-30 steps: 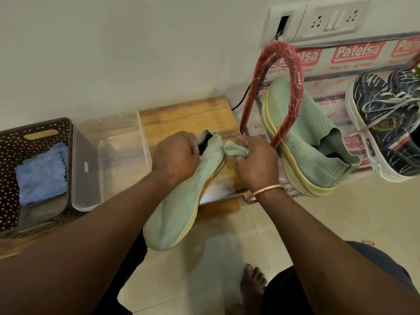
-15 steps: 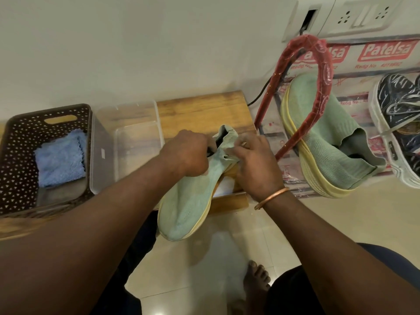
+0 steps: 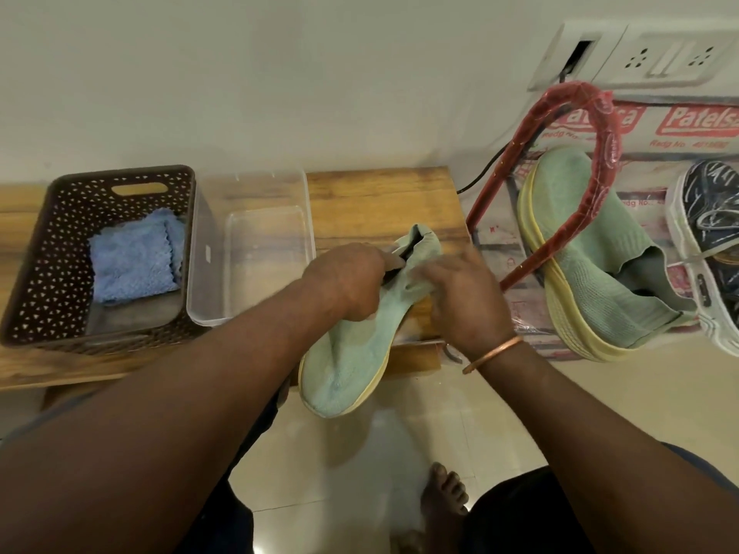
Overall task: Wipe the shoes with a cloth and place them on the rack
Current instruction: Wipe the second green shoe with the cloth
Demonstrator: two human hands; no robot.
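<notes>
A pale green knit shoe (image 3: pixel 348 365) with a yellow sole is held over the wooden bench's front edge, toe pointing toward me. My left hand (image 3: pixel 348 281) grips it at the collar. My right hand (image 3: pixel 468 301), blurred, presses a small green cloth (image 3: pixel 418 283) against the heel side; most of the cloth is hidden under the fingers. The matching green shoe (image 3: pixel 592 265) leans on the red-framed rack (image 3: pixel 600 161) at the right, beside a dark patterned sneaker (image 3: pixel 712 217).
On the wooden bench (image 3: pixel 380 201) stand a brown perforated basket (image 3: pixel 52 253) with a folded blue cloth (image 3: pixel 134 261) and a clear plastic tub (image 3: pixel 248 249). A wall socket (image 3: pixel 660 58) with a cable sits above the rack. My bare foot (image 3: pixel 444 489) is on the tiled floor.
My right hand with the cloth has slid along the shoe's heel and collar, closer to my left hand. The view has shifted slightly to the left.
</notes>
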